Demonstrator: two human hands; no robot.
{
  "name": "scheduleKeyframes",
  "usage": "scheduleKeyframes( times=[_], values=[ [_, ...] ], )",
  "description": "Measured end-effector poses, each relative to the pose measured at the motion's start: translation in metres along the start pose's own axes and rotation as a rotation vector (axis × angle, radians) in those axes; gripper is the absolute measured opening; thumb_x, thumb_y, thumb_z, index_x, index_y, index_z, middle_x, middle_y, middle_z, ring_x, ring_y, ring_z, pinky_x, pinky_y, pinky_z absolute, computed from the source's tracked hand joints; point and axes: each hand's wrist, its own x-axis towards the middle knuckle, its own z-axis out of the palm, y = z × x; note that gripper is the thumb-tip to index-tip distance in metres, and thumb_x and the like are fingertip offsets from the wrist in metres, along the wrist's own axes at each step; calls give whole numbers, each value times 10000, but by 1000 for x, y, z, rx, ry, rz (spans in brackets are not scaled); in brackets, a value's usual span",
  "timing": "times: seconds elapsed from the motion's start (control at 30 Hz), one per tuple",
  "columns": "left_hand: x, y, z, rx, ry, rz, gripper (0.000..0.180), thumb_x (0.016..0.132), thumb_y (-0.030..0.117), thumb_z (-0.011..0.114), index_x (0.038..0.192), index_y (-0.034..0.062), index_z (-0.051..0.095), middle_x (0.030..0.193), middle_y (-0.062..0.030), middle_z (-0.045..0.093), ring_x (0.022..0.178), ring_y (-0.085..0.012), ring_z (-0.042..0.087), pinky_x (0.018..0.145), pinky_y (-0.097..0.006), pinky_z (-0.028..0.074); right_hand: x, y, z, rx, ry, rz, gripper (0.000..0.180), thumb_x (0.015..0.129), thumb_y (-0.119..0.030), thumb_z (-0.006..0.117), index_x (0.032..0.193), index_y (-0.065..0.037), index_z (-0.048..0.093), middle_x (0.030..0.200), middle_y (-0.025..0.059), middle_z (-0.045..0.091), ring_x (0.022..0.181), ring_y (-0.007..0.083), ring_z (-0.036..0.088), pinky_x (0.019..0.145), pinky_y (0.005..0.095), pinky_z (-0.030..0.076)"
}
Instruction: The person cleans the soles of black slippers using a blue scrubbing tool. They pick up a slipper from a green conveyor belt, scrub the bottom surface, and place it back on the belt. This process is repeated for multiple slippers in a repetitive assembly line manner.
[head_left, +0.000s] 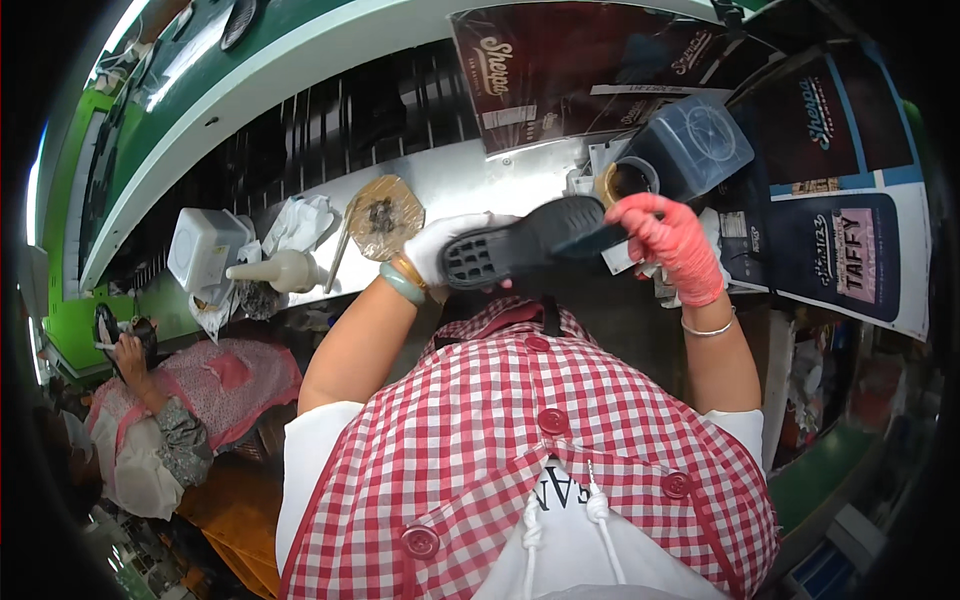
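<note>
Black sole (520,246) near shiny metal bench (470,182); green worktop (265,42), co-worker (190,395) leftward.

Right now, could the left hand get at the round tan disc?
Probably: the tan disc lies close by, nothing visible between, though the left hand holds the black sole.

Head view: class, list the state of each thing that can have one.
Black shoe sole: held, gridded end exposed
Left hand: white-gloved, closed on sole
Right hand: red-gloved, fingers bent, grip unclear
Pale bottle: nozzle fitted
Round disc: film-wrapped
White sheet: crumpled
Clear container: lid unclear
Co-worker's hand: holding a dark item
</note>
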Motion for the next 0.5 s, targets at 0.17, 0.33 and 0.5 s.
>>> scheduleKeyframes(
  times=[0.17, 0.33, 0.5],
  values=[
    [-26, 1, -28, 227, 126, 612, 558, 808, 117, 548, 1334, 58, 371, 1265, -162, 484, 1146, -281, 491, 1009, -481, 340, -1, 17, -32, 22, 546, -127, 242, 854, -257, 637, 974, -48, 649, 838, -16, 644, 574, 27, 530, 490, 157, 371],
    [-31, -54, -35, -145, 283, 508, 499, 904, 374, 406, 1299, 70, 423, 1304, -107, 466, 1231, -274, 413, 968, -518, 341, 16, 63, -44, -54, 691, -29, 218, 824, -224, 665, 984, -74, 661, 792, -14, 633, 576, 49, 524, 512, 178, 388],
    [-30, -95, -32, -475, 407, 359, 576, 939, 509, 220, 1305, 107, 409, 1241, -120, 499, 1146, -369, 478, 755, -458, 467, 33, 90, -47, -102, 706, 30, 236, 822, -234, 666, 984, -62, 660, 759, -16, 613, 601, 73, 530, 561, 210, 441]
  ],
)
